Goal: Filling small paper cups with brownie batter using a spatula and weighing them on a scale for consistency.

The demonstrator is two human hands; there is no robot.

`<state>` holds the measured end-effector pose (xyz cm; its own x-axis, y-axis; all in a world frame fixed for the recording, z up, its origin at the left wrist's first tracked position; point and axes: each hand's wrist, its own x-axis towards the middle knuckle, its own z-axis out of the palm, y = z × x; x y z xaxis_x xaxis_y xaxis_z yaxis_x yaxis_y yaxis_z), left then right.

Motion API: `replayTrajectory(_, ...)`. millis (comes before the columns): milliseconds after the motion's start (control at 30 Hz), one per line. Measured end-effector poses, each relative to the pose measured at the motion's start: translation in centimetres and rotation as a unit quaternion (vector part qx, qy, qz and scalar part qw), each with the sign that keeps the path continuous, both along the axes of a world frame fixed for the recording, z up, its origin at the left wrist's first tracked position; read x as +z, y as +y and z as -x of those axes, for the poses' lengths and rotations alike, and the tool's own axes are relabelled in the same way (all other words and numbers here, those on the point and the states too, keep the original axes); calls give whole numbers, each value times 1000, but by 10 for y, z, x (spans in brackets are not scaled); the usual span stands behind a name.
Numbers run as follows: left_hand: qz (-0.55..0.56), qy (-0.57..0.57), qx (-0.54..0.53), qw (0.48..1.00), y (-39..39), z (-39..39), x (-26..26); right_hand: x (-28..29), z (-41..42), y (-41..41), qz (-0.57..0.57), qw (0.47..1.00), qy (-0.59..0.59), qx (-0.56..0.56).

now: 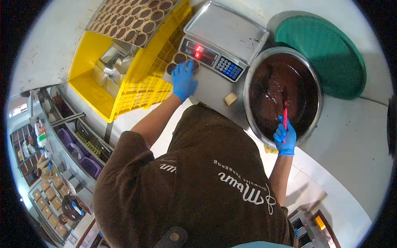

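My left hand, in a blue glove, rests over several small batter-filled paper cups beside a digital scale. Its fingertips reach the cups; whether they grip one is hard to tell. Around the handle of a red spatula, my right hand, also gloved in blue, is closed. The spatula's far end dips into dark brown batter in a large round steel bowl. On the steel surface between the scale and the bowl lies a small pale paper cup.
A yellow plastic crate holds metal tins, with a tray of filled cups across its top. Behind the bowl lies a green round lid or cover. Purple containers stand lower left. Other people are in the far left background.
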<state>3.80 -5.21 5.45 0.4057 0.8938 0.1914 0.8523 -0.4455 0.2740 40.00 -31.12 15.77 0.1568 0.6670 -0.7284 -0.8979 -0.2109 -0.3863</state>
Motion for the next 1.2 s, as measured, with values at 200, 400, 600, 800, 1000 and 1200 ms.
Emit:
replayTrajectory(200, 240, -162, -213, 933, -41, -101, -15, -81, -84, -41, 168, 658, -698, 226)
replayTrajectory(400, 410, -60, -216, 884, -54, -126, -67, -67, -70, 16, 353, 350, -737, 457)
replayTrajectory(600, 523, -145, -242, 805, -56, -73, -6, -167, -71, 67, 207, 624, -678, 329)
replayTrajectory(800, 695, -83, -341, 628, -28, -46, 95, -141, -55, 68, 41, 883, -456, 106)
replayTrajectory(1000, 670, -91, -378, 633, -22, -56, 95, -66, -69, 52, 55, 751, -658, 17)
replayTrajectory(1200, 529, -207, -373, 734, -5, -111, 110, 41, -73, 31, 72, 825, -561, -21)
